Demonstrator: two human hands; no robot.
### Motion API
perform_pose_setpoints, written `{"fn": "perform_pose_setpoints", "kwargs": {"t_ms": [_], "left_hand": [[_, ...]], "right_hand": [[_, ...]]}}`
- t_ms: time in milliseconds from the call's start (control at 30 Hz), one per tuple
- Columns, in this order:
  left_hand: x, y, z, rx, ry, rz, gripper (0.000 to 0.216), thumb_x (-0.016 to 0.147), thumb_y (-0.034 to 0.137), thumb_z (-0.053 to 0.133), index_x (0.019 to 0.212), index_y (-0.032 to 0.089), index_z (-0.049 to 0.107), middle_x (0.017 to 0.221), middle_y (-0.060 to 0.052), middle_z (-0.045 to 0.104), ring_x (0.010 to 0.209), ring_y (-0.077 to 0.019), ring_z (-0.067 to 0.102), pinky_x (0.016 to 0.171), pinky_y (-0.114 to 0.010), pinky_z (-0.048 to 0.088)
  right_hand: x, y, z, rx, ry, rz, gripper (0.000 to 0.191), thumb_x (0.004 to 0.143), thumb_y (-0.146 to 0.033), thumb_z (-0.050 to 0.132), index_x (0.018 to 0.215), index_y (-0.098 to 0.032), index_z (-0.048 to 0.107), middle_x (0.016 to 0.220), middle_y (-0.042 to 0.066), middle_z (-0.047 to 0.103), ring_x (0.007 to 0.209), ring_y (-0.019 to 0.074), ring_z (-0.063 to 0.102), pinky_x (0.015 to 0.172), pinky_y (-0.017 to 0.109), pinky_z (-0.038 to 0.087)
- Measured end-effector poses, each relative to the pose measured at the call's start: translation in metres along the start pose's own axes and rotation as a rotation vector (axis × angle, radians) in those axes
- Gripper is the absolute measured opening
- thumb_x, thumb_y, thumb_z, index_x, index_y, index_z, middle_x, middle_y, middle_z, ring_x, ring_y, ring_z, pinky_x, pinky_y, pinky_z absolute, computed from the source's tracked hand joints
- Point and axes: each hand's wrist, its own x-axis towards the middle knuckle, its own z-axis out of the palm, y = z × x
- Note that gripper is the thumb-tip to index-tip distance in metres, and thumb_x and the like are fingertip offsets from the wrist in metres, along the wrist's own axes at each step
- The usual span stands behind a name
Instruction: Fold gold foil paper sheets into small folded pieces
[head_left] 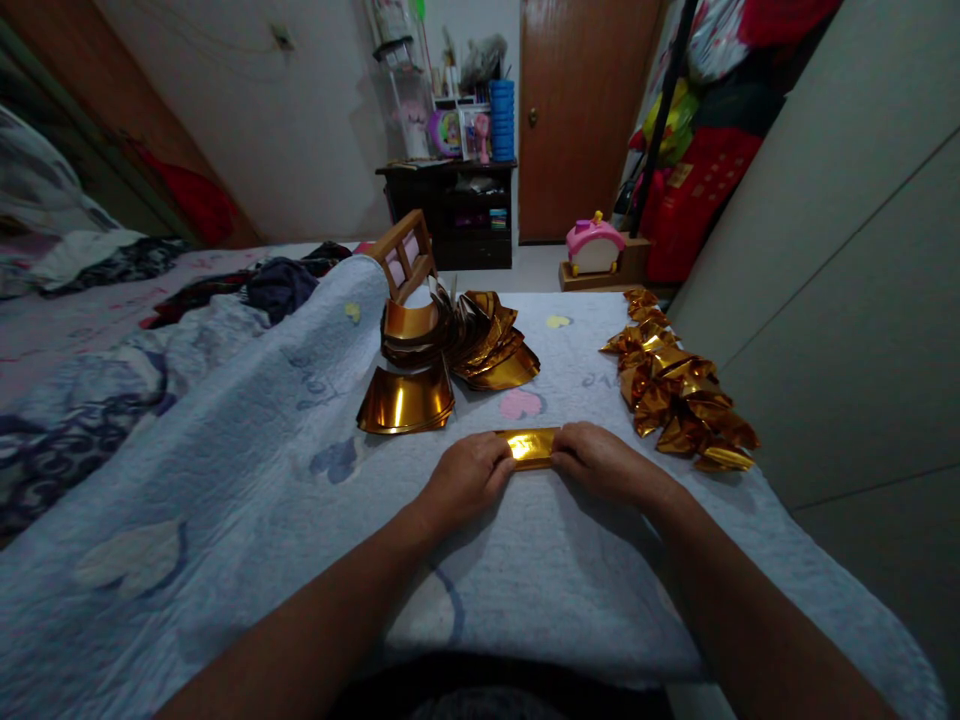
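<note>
A strip of shiny gold foil paper (531, 448), seemingly folded, stretches between my two hands just over the quilted cover. My left hand (471, 470) pinches its left end, thumb toward me. At the other end, my right hand (596, 458) has its fingers closed on the strip. Beyond my left hand lies a stack of curved gold foil sheets (409, 400), with more fanned gold sheets (495, 350) behind it. Off to the right of my right hand is a pile of folded gold foil pieces (667, 385), pointed and puffed in shape.
A pale blue quilted cover (285, 500) spreads beneath everything and rises at the left. Behind the sheets stands a small wooden frame (405, 250). A cabinet wall (862, 300) borders the right side. A pink toy (595, 245) sits past the far edge.
</note>
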Motion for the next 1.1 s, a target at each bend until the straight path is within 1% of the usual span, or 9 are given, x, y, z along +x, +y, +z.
{"fn": "perform_pose_setpoints", "kwargs": {"t_ms": [133,267,367,467,567,667,867,967,1100], "left_hand": [[0.001,0.002,0.000,0.005,0.015,-0.051,0.017,0.095,0.023,0.055,0.082,0.018,0.065,0.083,-0.004,0.069,0.077,-0.0183,0.062,0.073,-0.030,0.048],[0.001,0.004,-0.001,0.005,0.008,-0.135,0.012,0.092,0.024,0.060,0.082,0.018,0.065,0.082,-0.005,0.070,0.076,-0.0195,0.063,0.071,-0.031,0.046],[0.001,0.005,-0.003,-0.003,-0.004,-0.178,0.013,0.091,0.024,0.061,0.081,0.017,0.065,0.081,-0.005,0.070,0.075,-0.0192,0.063,0.071,-0.031,0.045],[0.001,0.004,-0.003,0.007,-0.013,-0.167,0.015,0.093,0.024,0.058,0.083,0.017,0.066,0.084,-0.006,0.070,0.079,-0.0207,0.064,0.074,-0.032,0.046],[0.001,0.001,-0.004,0.007,-0.026,-0.125,0.016,0.096,0.023,0.053,0.088,0.018,0.066,0.090,-0.007,0.071,0.085,-0.0217,0.065,0.078,-0.033,0.047],[0.001,-0.001,-0.005,-0.005,-0.039,-0.101,0.017,0.097,0.023,0.052,0.089,0.019,0.066,0.090,-0.006,0.071,0.084,-0.0209,0.065,0.077,-0.033,0.048],[0.001,0.001,-0.006,0.006,-0.022,-0.170,0.010,0.091,0.021,0.057,0.084,0.019,0.064,0.086,-0.005,0.071,0.080,-0.0208,0.065,0.072,-0.031,0.045],[0.002,0.002,-0.007,0.006,-0.024,-0.201,0.010,0.090,0.021,0.059,0.081,0.019,0.063,0.084,-0.005,0.071,0.077,-0.0198,0.065,0.069,-0.030,0.043],[0.002,0.001,-0.006,0.024,-0.025,-0.193,0.011,0.091,0.023,0.059,0.082,0.019,0.063,0.085,-0.005,0.072,0.078,-0.0203,0.064,0.069,-0.030,0.043]], "right_hand": [[0.002,0.001,0.004,-0.063,0.019,0.036,0.024,0.093,-0.020,0.050,0.085,-0.014,0.072,0.088,0.013,0.072,0.078,0.0212,0.060,0.071,0.031,0.040],[0.002,0.000,0.005,-0.108,0.006,0.086,0.025,0.094,-0.021,0.050,0.085,-0.015,0.072,0.086,0.012,0.072,0.074,0.0203,0.060,0.068,0.031,0.038],[0.002,-0.002,0.004,-0.138,-0.008,0.126,0.025,0.094,-0.023,0.050,0.087,-0.014,0.073,0.086,0.013,0.073,0.075,0.0206,0.061,0.068,0.031,0.037],[0.002,-0.003,0.003,-0.150,-0.016,0.154,0.025,0.094,-0.024,0.052,0.090,-0.014,0.074,0.089,0.013,0.074,0.077,0.0216,0.063,0.068,0.031,0.037],[0.002,-0.004,0.002,-0.150,-0.018,0.185,0.024,0.094,-0.026,0.053,0.091,-0.014,0.074,0.090,0.014,0.074,0.078,0.0227,0.064,0.067,0.032,0.037],[0.002,-0.005,0.001,-0.150,-0.023,0.204,0.024,0.094,-0.027,0.053,0.090,-0.015,0.074,0.090,0.014,0.074,0.079,0.0231,0.065,0.066,0.031,0.037],[0.002,-0.006,-0.001,-0.145,-0.030,0.219,0.028,0.096,-0.027,0.050,0.089,-0.015,0.074,0.089,0.014,0.074,0.078,0.0219,0.065,0.065,0.031,0.037],[0.001,-0.008,-0.002,-0.155,-0.039,0.234,0.027,0.095,-0.025,0.050,0.091,-0.015,0.075,0.089,0.014,0.074,0.079,0.0223,0.065,0.066,0.031,0.038],[0.000,-0.012,-0.004,-0.177,-0.047,0.253,0.026,0.095,-0.025,0.052,0.092,-0.014,0.075,0.091,0.015,0.074,0.081,0.0241,0.066,0.067,0.032,0.038]]}}
